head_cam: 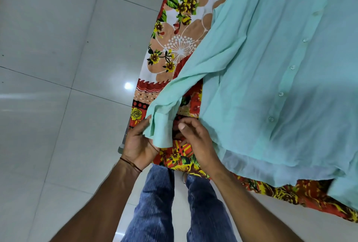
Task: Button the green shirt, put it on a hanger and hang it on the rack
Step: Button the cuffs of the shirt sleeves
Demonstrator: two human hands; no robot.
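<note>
I'm holding the cuff of the green shirt
My left hand grips the cuff, my right hand pinches its other edge; the shirt lies front up on the floral sheet.

No lettering, label, brand mark or number can be read anywhere here: the green shirt shows only plain cloth and buttons, and the bedsheet carries a flower print without words.
</note>
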